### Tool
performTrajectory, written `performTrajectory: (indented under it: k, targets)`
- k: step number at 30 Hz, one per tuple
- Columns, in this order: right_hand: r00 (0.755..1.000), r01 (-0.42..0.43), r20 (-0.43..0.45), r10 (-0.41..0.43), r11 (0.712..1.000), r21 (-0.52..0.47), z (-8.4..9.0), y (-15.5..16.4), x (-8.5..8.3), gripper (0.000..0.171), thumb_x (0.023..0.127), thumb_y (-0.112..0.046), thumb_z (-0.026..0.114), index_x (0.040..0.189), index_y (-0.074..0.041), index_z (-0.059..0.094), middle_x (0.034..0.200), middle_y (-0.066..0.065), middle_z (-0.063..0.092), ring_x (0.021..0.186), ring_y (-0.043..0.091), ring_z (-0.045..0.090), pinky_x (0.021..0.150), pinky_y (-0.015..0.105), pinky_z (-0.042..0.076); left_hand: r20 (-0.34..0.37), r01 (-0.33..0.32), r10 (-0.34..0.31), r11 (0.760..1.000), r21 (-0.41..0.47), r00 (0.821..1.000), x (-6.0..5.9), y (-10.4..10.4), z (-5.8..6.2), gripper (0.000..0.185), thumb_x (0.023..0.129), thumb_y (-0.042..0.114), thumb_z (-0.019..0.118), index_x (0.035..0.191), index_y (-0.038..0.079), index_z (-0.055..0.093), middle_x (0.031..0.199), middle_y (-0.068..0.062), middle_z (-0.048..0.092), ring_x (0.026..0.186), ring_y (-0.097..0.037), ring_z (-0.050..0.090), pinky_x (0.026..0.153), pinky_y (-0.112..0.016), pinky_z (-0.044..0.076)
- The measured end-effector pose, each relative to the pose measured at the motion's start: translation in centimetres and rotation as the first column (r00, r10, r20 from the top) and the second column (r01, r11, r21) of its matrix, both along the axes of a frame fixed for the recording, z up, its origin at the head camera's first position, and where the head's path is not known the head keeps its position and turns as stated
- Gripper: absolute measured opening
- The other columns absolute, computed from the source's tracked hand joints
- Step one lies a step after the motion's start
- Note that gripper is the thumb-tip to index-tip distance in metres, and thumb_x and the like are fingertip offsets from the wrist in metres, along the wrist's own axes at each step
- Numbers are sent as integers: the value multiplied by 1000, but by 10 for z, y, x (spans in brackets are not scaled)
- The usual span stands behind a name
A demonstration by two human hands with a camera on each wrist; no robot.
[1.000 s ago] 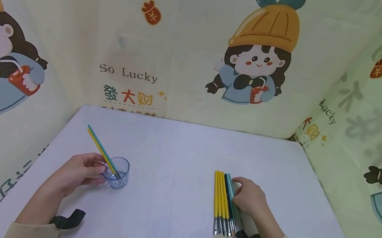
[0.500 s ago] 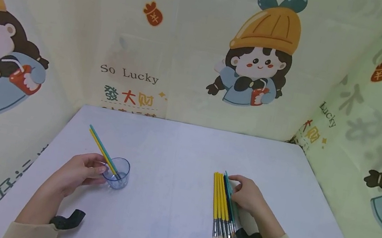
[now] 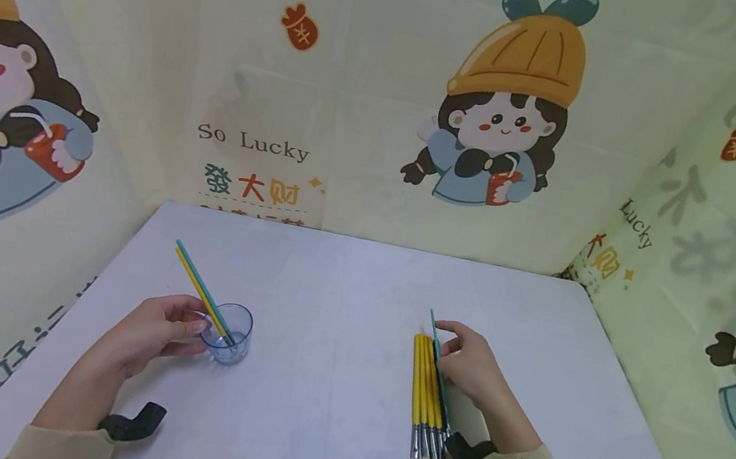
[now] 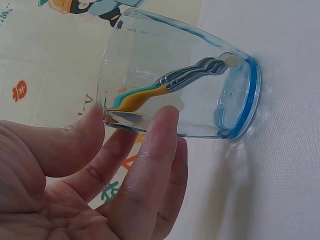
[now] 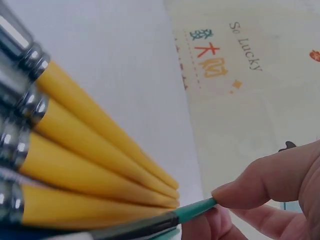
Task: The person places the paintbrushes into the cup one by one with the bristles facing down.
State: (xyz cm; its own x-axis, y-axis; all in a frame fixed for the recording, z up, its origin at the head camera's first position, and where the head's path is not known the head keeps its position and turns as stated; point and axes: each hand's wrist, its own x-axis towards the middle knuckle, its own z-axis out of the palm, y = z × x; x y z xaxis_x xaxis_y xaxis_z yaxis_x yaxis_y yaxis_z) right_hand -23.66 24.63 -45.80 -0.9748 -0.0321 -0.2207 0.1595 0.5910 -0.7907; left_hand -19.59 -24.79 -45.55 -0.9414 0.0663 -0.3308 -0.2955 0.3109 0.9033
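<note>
My left hand (image 3: 149, 331) holds a clear bluish drinking glass (image 3: 232, 354) upright on the table, with thumb and fingers at its side near the rim. A teal paintbrush (image 3: 198, 277) and a yellow paintbrush (image 3: 187, 269) lean inside it, bristles down, as the left wrist view shows through the glass (image 4: 200, 110). To the right, my right hand (image 3: 472, 367) pinches the handle of another teal paintbrush (image 5: 197, 208) between thumb and fingers, its handle end raised. Several yellow-handled paintbrushes (image 3: 424, 385) lie side by side just left of that hand, bristles toward me.
A dark-blue handle (image 5: 35, 233) shows at the edge of the yellow row. The white table (image 3: 327, 385) spreads between the hands. Cloth walls (image 3: 368, 99) printed with cartoon figures enclose its back and sides. A black strap piece (image 3: 133, 422) sits at the left wrist.
My right hand has moved slightly up and left, raising the teal paintbrush's handle end beyond the yellow row. The left hand and glass stay in place.
</note>
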Motion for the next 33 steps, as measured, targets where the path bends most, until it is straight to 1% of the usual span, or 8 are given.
performTrajectory:
  k: [7,11,15,20,23,26,33]
  targets:
    - [999,26,-43,-30,996,-83,0,-10,-6,66,91,4,63,155,-13,55,102,13,60,69,21,54,61,28,57,-1,3,-3,1000,1,1000,1,0,2,47,105,12,70,146,-6,56,120,-21,70,99,-15,76,84,-31,69]
    - [998,45,-46,-52,991,-128,-1,-18,-10,65,93,4,65,154,-14,55,103,14,60,75,22,57,64,29,61,-3,3,-3,1000,-3,1000,1,0,2,47,105,12,70,146,-6,56,120,-21,70,99,-15,76,84,-31,68]
    - [997,53,-52,-62,985,-165,0,-28,-13,65,93,4,66,154,-15,55,104,13,60,79,23,58,65,29,61,-5,2,-2,1000,-5,1000,1,0,1,46,105,12,70,146,-5,56,120,-21,70,99,-15,76,84,-30,68]
    - [992,80,-73,-101,967,-242,-1,-41,-20,68,92,5,67,155,-19,55,106,11,61,83,23,58,65,29,63,1,0,0,1000,-4,1000,1,-1,0,47,105,11,70,147,-5,56,120,-20,69,98,-15,76,84,-30,68]
    - [990,84,-89,-114,955,-285,-2,-48,-23,67,94,4,67,155,-21,55,108,12,61,81,22,59,69,32,66,5,0,1,1000,-6,1000,0,-2,0,47,105,11,70,147,-5,56,119,-19,69,98,-15,76,84,-30,68]
    - [988,79,-100,-114,951,-300,-2,-56,-25,66,95,3,67,154,-23,55,109,12,61,78,21,61,72,34,68,8,-1,1,1000,-4,1000,0,-2,0,47,105,11,70,147,-4,56,118,-18,69,98,-15,76,84,-30,68]
    - [985,55,-137,-108,937,-344,-3,-73,-28,66,94,3,68,153,-25,57,107,9,61,75,20,63,71,33,68,13,4,-4,1000,4,1000,0,-3,-1,48,105,12,70,147,-4,55,119,-18,68,97,-15,76,85,-31,68]
